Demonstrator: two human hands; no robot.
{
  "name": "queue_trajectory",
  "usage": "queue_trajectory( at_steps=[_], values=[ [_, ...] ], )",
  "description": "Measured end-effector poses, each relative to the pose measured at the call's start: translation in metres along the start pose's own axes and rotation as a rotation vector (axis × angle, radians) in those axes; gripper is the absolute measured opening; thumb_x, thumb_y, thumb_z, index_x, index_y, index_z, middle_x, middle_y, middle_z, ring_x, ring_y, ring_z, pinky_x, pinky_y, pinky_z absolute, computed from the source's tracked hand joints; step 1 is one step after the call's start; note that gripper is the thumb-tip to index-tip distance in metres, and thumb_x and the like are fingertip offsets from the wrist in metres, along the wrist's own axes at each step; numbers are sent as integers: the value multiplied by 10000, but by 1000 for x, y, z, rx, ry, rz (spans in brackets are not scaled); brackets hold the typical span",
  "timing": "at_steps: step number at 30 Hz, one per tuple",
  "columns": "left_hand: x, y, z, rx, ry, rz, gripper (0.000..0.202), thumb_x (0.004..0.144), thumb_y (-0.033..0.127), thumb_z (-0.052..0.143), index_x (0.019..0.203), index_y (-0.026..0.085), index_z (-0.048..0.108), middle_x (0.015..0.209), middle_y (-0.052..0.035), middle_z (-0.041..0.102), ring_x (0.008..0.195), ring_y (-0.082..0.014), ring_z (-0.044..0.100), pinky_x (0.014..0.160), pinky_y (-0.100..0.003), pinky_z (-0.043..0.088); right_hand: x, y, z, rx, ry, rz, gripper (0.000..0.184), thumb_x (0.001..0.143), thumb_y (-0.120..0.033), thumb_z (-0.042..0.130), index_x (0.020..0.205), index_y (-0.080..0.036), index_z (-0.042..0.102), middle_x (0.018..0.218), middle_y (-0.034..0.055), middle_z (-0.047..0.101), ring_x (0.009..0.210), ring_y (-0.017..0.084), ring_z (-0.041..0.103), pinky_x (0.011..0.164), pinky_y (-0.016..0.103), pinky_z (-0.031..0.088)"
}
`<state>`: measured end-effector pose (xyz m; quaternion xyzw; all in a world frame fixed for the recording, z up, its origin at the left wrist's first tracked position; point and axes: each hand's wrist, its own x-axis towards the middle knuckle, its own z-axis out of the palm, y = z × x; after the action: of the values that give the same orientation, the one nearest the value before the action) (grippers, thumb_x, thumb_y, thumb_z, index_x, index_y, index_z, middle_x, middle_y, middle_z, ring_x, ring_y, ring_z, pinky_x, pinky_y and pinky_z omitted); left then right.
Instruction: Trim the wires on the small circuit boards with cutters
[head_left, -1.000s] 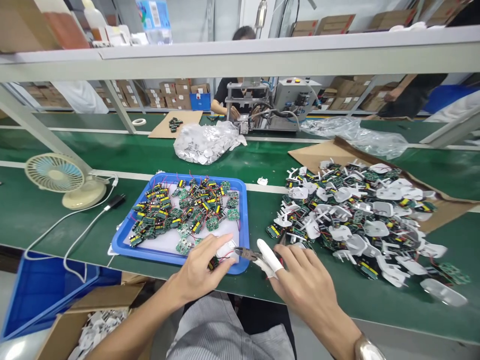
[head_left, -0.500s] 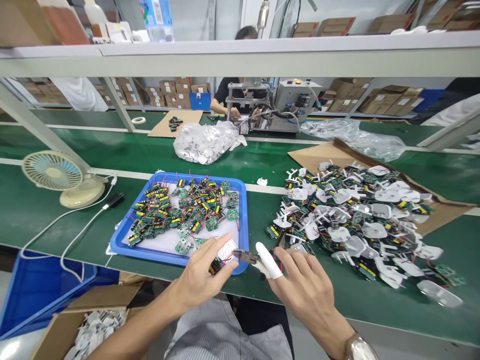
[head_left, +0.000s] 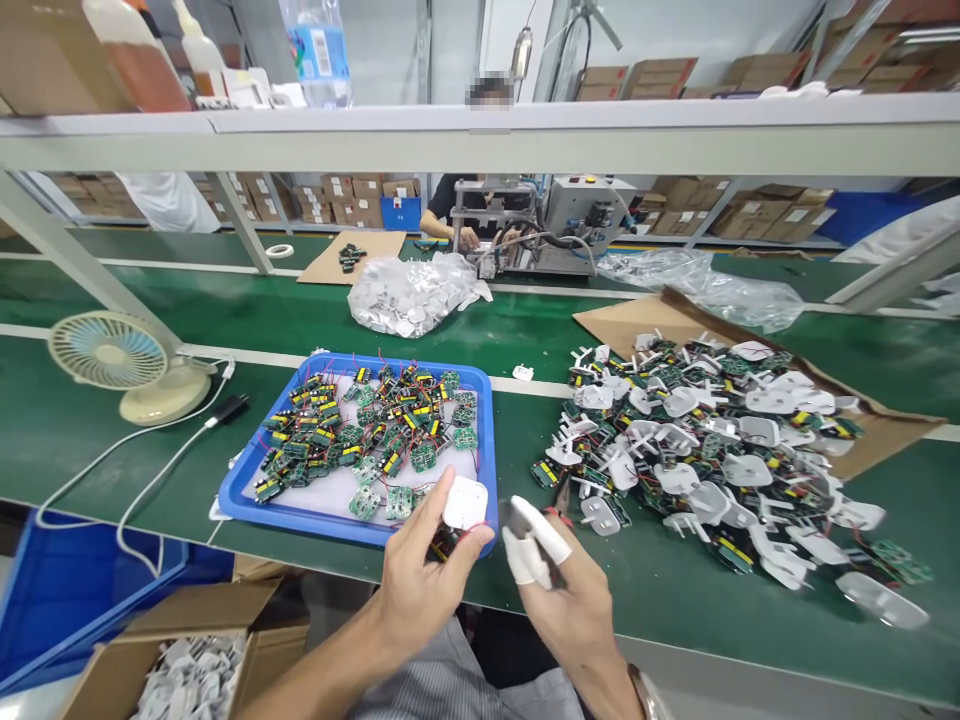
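Observation:
My left hand [head_left: 424, 580] is closed on a white plug cover [head_left: 465, 502] with a small circuit board and red wires hanging under it, held over the near edge of the blue tray [head_left: 247, 500]. My right hand [head_left: 562, 590], with white finger cots on two fingers, grips small cutting pliers [head_left: 514, 515] just right of the cover. The tray holds several green circuit boards [head_left: 360, 430]. To the right lies a heap of white plug covers with boards [head_left: 705, 440].
A small fan [head_left: 112, 360] and its cable stand at the left. A bag of white parts [head_left: 412, 290] lies on the green belt [head_left: 525, 320]. Cardboard [head_left: 645, 310] sits under the heap. A carton of white covers [head_left: 187, 670] is below left. Another person works at a machine [head_left: 540, 220] opposite.
My left hand has lifted and turned the white cover upward. My right hand has drawn back toward me with the pliers, away from the wires.

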<state>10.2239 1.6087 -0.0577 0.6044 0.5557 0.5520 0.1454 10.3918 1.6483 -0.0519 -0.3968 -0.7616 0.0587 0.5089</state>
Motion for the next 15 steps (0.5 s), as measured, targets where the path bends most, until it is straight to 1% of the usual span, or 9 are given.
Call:
queue_trajectory(
  at_steps=[2, 3, 5, 6, 8, 10, 13, 15],
  values=[
    [-2, -5, 4, -36, -40, -52, 598, 953, 358, 664, 1500, 211, 475, 1271, -107, 729, 1034, -228, 742, 943, -323, 616, 1, -3, 2, 85, 112, 129, 347, 940, -140, 602, 1264, -248, 662, 928, 43, 714, 677, 166, 645, 582, 271, 530],
    [-2, -7, 5, -51, -54, -61, 577, 956, 355, 659, 1489, 206, 493, 1224, -103, 747, 995, -220, 746, 912, -311, 621, 2, -3, 1, 100, 140, 158, 350, 929, -147, 630, 1257, -263, 669, 930, 33, 712, 657, 155, 633, 569, 262, 525],
    [0, -13, 5, -69, -55, -51, 523, 958, 327, 653, 1455, 209, 540, 1142, -95, 767, 929, -203, 745, 865, -290, 618, 7, -2, -3, 108, 114, 165, 361, 915, -162, 671, 1260, -266, 676, 888, 14, 684, 614, 130, 589, 544, 243, 508],
    [3, -16, 4, -65, -43, -40, 498, 959, 313, 650, 1439, 213, 561, 1136, -95, 766, 935, -202, 742, 870, -288, 611, 10, 0, -7, 105, 82, 166, 366, 916, -172, 678, 1271, -262, 672, 864, 8, 664, 607, 124, 572, 543, 238, 506],
    [13, -26, 1, -30, -17, -30, 485, 955, 305, 653, 1428, 231, 579, 1191, -101, 746, 1022, -219, 730, 929, -307, 588, 12, 5, -13, 99, 32, 177, 372, 932, -195, 668, 1299, -250, 657, 834, 2, 623, 610, 122, 556, 562, 238, 514],
    [25, -38, -4, 18, -11, -38, 553, 920, 338, 700, 1448, 256, 559, 1260, -105, 710, 1107, -241, 707, 989, -342, 564, 11, 12, -18, 84, 28, 184, 369, 944, -210, 658, 1311, -243, 650, 821, 0, 598, 612, 124, 546, 581, 243, 521],
    [43, -55, -12, 53, -38, -65, 724, 810, 417, 805, 1467, 287, 531, 1334, -107, 645, 1202, -277, 659, 1055, -404, 524, 3, 22, -24, 27, 27, 167, 381, 944, -228, 668, 1324, -247, 640, 870, 16, 622, 653, 138, 568, 650, 264, 538],
    [53, -63, -18, 40, -51, -96, 726, 799, 432, 805, 1459, 293, 537, 1384, -109, 606, 1261, -287, 624, 1104, -433, 481, -4, 29, -29, -21, 1, 163, 377, 951, -241, 662, 1327, -248, 633, 929, 36, 647, 719, 157, 609, 715, 282, 546]
  ],
)
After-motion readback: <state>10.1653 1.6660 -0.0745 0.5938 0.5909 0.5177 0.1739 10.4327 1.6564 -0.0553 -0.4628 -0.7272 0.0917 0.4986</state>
